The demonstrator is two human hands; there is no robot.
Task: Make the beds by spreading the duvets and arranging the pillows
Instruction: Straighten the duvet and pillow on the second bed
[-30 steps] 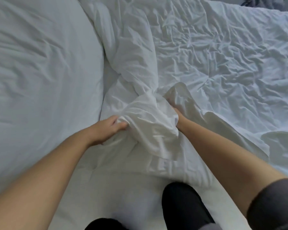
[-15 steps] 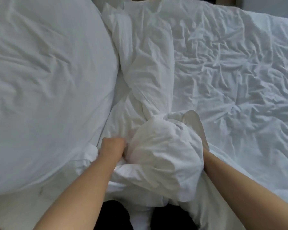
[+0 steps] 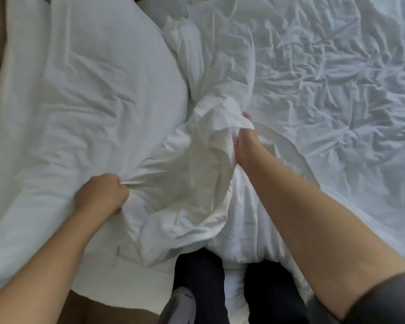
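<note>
Wrinkled white duvet point(image 3: 325, 90) spreads across the right, with one end bunched at centre just above the person's legs point(image 3: 197, 277). Large white pillow point(image 3: 91, 90) lies left, touching the bunch. Left hand point(image 3: 101, 195) grip closed, fist pulling bunched duvet fabric taut. Right hand point(image 3: 243, 146) grip closed on the bunch's upper edge, fingers partly hidden.
</note>
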